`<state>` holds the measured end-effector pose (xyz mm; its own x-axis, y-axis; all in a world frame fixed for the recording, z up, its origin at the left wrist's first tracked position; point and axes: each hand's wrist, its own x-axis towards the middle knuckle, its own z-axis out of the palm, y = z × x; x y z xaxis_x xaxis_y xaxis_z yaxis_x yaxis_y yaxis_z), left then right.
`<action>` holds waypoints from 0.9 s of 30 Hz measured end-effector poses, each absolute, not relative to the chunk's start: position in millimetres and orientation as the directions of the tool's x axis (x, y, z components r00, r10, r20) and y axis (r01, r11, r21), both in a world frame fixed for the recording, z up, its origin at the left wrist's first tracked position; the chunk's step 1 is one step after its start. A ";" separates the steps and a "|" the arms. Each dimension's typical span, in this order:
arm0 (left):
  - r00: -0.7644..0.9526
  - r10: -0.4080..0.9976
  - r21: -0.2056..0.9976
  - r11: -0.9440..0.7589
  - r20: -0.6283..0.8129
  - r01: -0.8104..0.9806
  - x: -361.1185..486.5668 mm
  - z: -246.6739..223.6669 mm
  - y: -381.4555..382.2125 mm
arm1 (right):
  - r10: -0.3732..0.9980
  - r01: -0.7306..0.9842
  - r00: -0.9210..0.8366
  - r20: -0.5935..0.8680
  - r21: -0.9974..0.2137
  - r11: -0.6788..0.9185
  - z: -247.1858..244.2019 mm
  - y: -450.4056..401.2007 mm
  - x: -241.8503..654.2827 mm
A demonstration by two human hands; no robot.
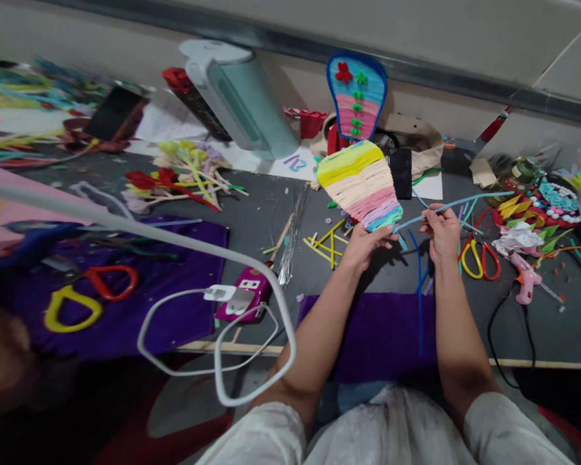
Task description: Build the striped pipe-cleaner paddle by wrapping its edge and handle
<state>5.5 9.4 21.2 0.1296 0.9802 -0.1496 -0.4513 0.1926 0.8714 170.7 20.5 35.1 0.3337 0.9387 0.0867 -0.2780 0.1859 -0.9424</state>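
Observation:
My left hand [370,244] is closed on the narrow lower end of a fan-shaped craft piece [361,181], wrapped in yellow, cream, pink, lilac and blue rows of pipe cleaner. From that end a light blue pipe cleaner [469,199] stretches to the right. My right hand [440,229] pinches it partway along, and its free end sticks out beyond the fingers. Behind the piece stands a similar blue-edged panel [357,97] with a red flower and green bits. Under my hands lie dark blue pipe cleaners [420,284] and short yellow pieces [332,248].
Red-and-yellow scissors [479,258] and a pink glue gun [527,279] lie to the right. A pale green jug [252,103] stands at the back. On the left, a white cable [213,242] loops before a magenta power strip [246,294] and more scissors [72,309].

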 end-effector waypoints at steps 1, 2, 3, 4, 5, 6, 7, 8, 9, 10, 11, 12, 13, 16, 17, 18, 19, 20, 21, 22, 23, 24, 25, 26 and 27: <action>0.130 0.980 0.872 0.193 -0.150 -0.450 5.5 21.0 9.1 | 0.938 -0.280 0.334 0.088 -0.942 0.188 35.4 20.5 170.9; 0.129 0.980 0.874 0.192 -0.149 -0.447 5.4 20.9 9.0 | 0.938 -0.279 0.336 0.089 -0.941 0.190 35.7 20.5 171.2; 0.131 0.980 0.876 0.192 -0.148 -0.443 5.2 20.7 8.9 | 0.936 -0.276 0.340 0.090 -0.942 0.191 36.0 20.5 171.6; 0.132 0.980 0.877 0.192 -0.148 -0.441 4.9 20.6 8.9 | 0.934 -0.272 0.346 0.090 -0.943 0.191 36.2 20.7 172.0; 0.134 0.980 0.877 0.194 -0.150 -0.440 4.7 20.5 9.0 | 0.932 -0.266 0.352 0.089 -0.945 0.191 36.4 20.8 172.3; 0.137 0.979 0.875 0.199 -0.153 -0.442 4.4 20.6 9.0 | 0.929 -0.262 0.359 0.088 -0.946 0.191 36.6 20.9 172.7; 0.141 0.977 0.871 0.205 -0.157 -0.446 4.2 20.8 9.1 | 0.927 -0.261 0.364 0.087 -0.946 0.191 36.8 21.0 172.9; 0.145 0.976 0.868 0.211 -0.162 -0.450 4.1 21.1 9.0 | 0.926 -0.262 0.368 0.086 -0.946 0.191 36.9 21.0 173.0; 0.147 0.975 0.864 0.216 -0.167 -0.454 4.1 21.6 8.9 | 0.926 -0.266 0.369 0.083 -0.945 0.191 37.0 21.0 173.1; 0.147 0.974 0.862 0.220 -0.171 -0.457 4.1 22.2 8.6 | 0.926 -0.273 0.370 0.079 -0.943 0.190 37.1 20.9 173.1; 0.147 0.974 0.860 0.222 -0.173 -0.459 4.1 22.9 8.3 | 0.926 -0.283 0.370 0.072 -0.941 0.186 37.1 20.9 173.0; 0.147 0.973 0.859 0.224 -0.175 -0.460 4.3 23.5 8.0 | 0.927 -0.296 0.370 0.062 -0.938 0.180 37.1 20.8 172.9; 0.147 0.973 0.858 0.225 -0.177 -0.461 4.4 24.0 7.6 | 0.928 -0.309 0.370 0.049 -0.935 0.173 36.9 20.8 172.8; 0.149 0.973 0.860 0.224 -0.175 -0.458 5.0 25.1 6.8 | 0.929 -0.358 0.370 0.014 -0.920 0.156 36.4 21.0 172.7; 0.146 0.974 0.862 0.222 -0.173 -0.455 5.2 25.4 6.6 | 0.930 -0.376 0.367 0.005 -0.914 0.153 36.4 21.1 172.6; 0.142 0.975 0.865 0.218 -0.171 -0.452 5.3 25.6 6.5 | 0.933 -0.392 0.361 -0.003 -0.908 0.149 36.5 21.0 172.4; 0.138 0.976 0.868 0.213 -0.168 -0.448 5.4 25.8 6.4 | 0.937 -0.409 0.350 -0.011 -0.902 0.142 36.8 20.8 172.1; 0.132 0.977 0.871 0.208 -0.166 -0.444 5.4 26.0 6.4 | 0.942 -0.426 0.335 -0.019 -0.895 0.133 37.4 20.5 171.6; 0.126 0.979 0.874 0.202 -0.163 -0.441 5.4 26.2 6.4 | 0.949 -0.443 0.314 -0.027 -0.888 0.121 38.1 19.9 171.0; 0.119 0.980 0.878 0.195 -0.158 -0.438 5.4 26.2 6.4 | 0.957 -0.458 0.287 -0.031 -0.882 0.109 39.1 19.1 170.1; 0.113 0.982 0.881 0.187 -0.153 -0.435 5.4 26.3 6.4 | 0.966 -0.471 0.255 -0.032 -0.877 0.096 40.1 18.2 169.1; 0.105 0.983 0.884 0.179 -0.148 -0.432 5.3 26.2 6.5 | 0.975 -0.479 0.220 -0.028 -0.874 0.083 41.1 17.0 167.9; 0.098 0.985 0.886 0.170 -0.141 -0.430 5.3 26.1 6.5 | 0.983 -0.476 0.184 -0.019 -0.877 0.072 42.2 15.6 166.5; 0.091 0.987 0.889 0.159 -0.133 -0.429 5.3 26.0 6.5 | 0.989 -0.460 0.148 -0.007 -0.886 0.062 43.2 14.1 165.0; 0.085 0.989 0.892 0.148 -0.124 -0.427 5.4 25.8 6.6 | 0.994 -0.431 0.113 0.008 -0.900 0.056 44.2 12.5 163.4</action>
<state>5.4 6.6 25.8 0.0846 0.9887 -0.1239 -0.4269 0.1483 0.8921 163.4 12.5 44.2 0.1132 0.9935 0.0079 -0.4314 0.0563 -0.9004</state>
